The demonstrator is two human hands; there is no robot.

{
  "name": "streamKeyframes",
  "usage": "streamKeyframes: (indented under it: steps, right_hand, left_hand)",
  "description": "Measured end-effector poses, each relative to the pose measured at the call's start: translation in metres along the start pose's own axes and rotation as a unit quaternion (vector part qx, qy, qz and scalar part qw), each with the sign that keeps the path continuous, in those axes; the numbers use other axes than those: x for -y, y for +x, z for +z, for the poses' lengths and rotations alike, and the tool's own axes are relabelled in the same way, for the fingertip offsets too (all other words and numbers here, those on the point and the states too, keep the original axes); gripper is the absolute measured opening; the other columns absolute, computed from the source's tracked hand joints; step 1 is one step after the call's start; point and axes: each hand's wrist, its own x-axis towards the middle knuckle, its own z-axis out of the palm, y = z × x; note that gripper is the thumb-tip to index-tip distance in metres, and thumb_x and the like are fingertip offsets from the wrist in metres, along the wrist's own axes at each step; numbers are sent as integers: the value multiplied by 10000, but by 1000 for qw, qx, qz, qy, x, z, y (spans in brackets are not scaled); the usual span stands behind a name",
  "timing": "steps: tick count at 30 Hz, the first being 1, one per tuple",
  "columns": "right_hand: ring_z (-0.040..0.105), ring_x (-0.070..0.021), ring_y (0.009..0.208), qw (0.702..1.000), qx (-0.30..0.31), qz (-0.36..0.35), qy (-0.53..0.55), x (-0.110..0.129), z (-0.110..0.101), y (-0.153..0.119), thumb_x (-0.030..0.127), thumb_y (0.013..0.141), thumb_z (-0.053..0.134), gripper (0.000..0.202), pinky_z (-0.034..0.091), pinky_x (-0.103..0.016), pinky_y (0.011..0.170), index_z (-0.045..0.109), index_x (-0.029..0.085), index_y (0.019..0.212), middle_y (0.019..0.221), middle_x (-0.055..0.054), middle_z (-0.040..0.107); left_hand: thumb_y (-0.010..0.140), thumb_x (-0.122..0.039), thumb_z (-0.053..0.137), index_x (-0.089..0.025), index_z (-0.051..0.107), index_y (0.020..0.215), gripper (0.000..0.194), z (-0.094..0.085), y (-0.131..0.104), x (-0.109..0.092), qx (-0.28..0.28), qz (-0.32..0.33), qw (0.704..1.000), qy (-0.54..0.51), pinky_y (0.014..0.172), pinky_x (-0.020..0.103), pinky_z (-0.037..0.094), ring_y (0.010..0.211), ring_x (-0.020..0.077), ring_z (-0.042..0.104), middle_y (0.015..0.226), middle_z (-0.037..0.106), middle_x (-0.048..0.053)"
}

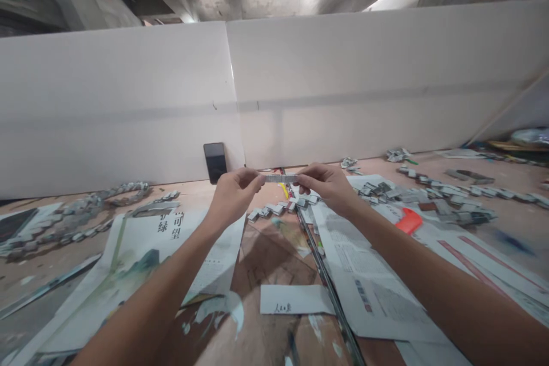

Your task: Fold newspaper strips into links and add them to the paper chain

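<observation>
A narrow folded strip of printed paper (280,178) is stretched level between my two hands, above the table. My left hand (235,194) pinches its left end between thumb and fingers. At the other end, my right hand (328,186) grips it the same way. Just below and behind the strip lies a zigzag chain of folded paper links (274,209), partly hidden by my hands. Sheets of newspaper (360,274) lie beneath my right forearm, and a printed sheet with a landscape picture (141,263) lies by my left forearm.
A phone (215,161) leans upright against the white partition (364,86). More folded paper chains (86,211) lie at the left, with others at the right near a red-orange object (409,221). A white handwritten slip (295,299) rests in front, beside a long dark strip (330,286).
</observation>
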Motion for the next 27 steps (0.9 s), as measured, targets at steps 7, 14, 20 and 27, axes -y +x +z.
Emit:
streamKeyframes:
  steps: [7, 14, 20, 27]
  right_hand:
    - [620, -153, 685, 982, 140, -5, -130, 10, 3, -6, 299, 816, 607, 146, 464, -270, 626, 674, 179, 768, 735, -43, 689]
    - [519, -99, 528, 949, 151, -71, -269, 10, 11, -8, 245, 845, 545, 185, 354, -231, 523, 654, 182, 709, 600, 7, 642]
    - [566, -115, 585, 954, 186, -47, -232, 14, 4, -3, 271, 846, 549, 182, 397, -233, 564, 643, 180, 719, 641, -12, 664]
    - [611, -126, 621, 956, 263, 25, -127, 27, 0, -3, 346, 856, 560, 222, 461, -239, 588, 653, 166, 764, 663, -30, 668]
  left_hand:
    - [889, -307, 491, -175, 611, 824, 190, -3, -4, -11, 62, 86, 986, 127, 613, 272, 376, 662, 147, 548, 730, 639, 19]
    - [859, -305, 543, -185, 638, 796, 166, -7, 1, 1, 112, 97, 977, 156, 627, 273, 379, 677, 154, 569, 742, 680, 27]
    - [825, -337, 580, -177, 654, 717, 206, -11, 4, 4, 135, 54, 985, 91, 568, 255, 364, 603, 138, 544, 675, 666, 29]
    - [866, -374, 522, -173, 532, 677, 276, -23, 6, 0, 261, 44, 964, 6, 534, 236, 325, 550, 100, 431, 622, 518, -22]
